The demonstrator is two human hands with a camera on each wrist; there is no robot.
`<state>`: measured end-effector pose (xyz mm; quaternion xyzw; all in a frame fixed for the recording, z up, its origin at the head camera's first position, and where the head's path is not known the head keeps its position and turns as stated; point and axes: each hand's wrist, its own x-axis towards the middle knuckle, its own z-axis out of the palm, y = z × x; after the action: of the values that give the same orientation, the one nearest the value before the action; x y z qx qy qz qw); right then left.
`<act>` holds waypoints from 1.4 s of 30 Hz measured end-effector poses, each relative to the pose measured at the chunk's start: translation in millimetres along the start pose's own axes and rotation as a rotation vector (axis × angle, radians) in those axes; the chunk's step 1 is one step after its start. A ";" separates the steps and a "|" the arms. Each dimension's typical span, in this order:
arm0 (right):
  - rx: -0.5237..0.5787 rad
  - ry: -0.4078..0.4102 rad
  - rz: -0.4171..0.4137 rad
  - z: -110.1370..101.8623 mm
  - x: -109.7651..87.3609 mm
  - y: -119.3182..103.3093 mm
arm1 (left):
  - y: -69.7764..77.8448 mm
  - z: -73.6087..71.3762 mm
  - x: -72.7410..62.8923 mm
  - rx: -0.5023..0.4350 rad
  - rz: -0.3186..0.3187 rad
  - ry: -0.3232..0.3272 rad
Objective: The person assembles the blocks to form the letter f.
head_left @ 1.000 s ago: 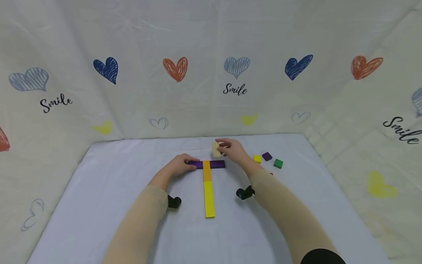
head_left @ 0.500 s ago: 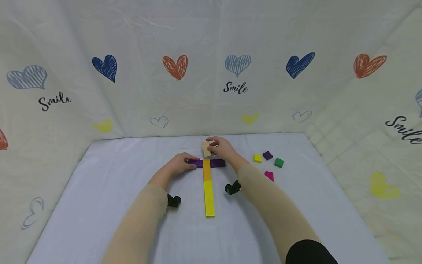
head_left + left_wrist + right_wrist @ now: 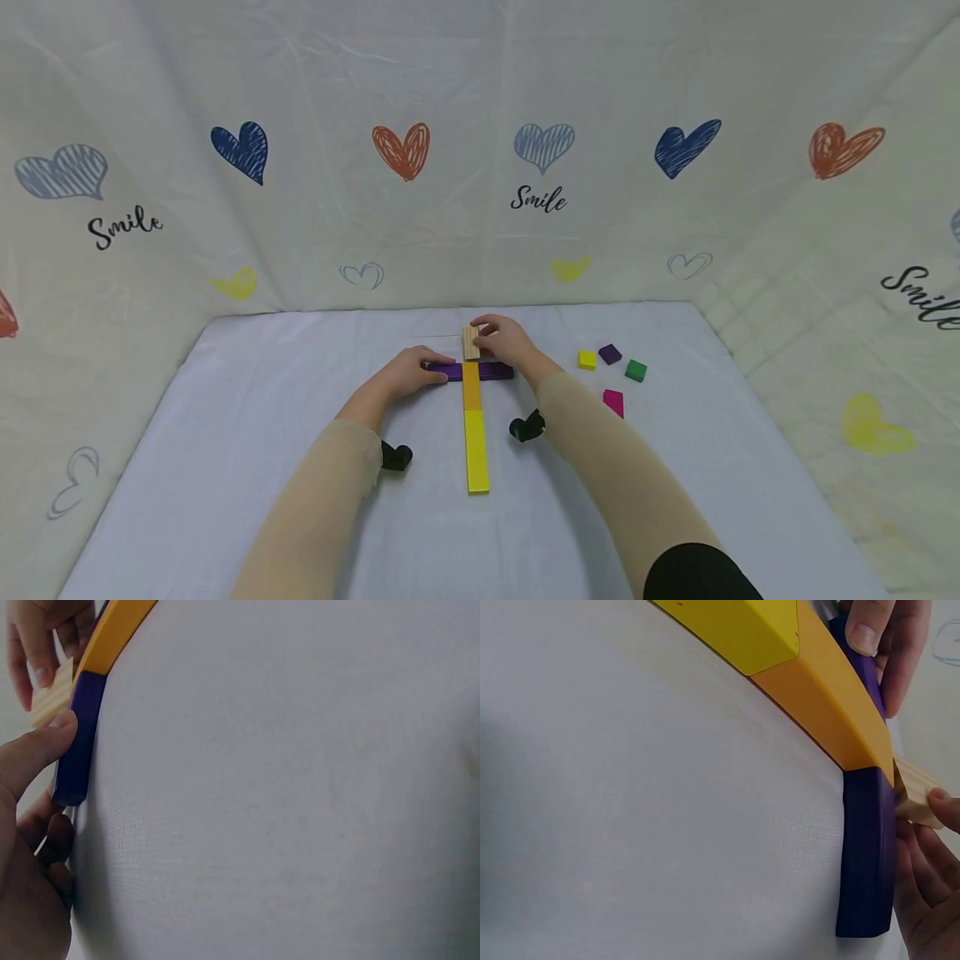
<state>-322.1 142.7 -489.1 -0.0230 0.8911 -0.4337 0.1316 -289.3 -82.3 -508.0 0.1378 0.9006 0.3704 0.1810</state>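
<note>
My left hand point(image 3: 405, 374) pinches the left end of a purple block bar point(image 3: 81, 742), its thumb on the near side and fingers on the far side. With my right hand point(image 3: 507, 340) I hold a pale wooden block point(image 3: 470, 342) between thumb and fingers, right at the far end of the orange block point(image 3: 471, 386). That orange block lies between two purple pieces, the right one point(image 3: 866, 855) reaching out below my right hand. A long yellow block point(image 3: 476, 452) continues the line from the orange one toward me.
To the right lie a small yellow block point(image 3: 587, 360), a dark purple block point(image 3: 610, 354), a green block point(image 3: 636, 371) and a pink block point(image 3: 613, 402). White cloth point(image 3: 300, 375) covers the table, and a heart-printed curtain point(image 3: 465, 217) stands behind it.
My right hand has carried the pale wooden block left, then slightly down to the orange block's far end. The pink block has come into fuller view. My left hand has stayed in place.
</note>
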 end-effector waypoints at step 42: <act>-0.220 -0.126 -0.015 -0.7 3.2 -2.3 | 0.9 2.3 -0.2 0.006 -0.016 0.012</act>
<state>-325.6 141.3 -487.6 -0.0712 0.9231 -0.3318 0.1809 -288.1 -80.4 -508.8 0.1288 0.9039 0.3669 0.1781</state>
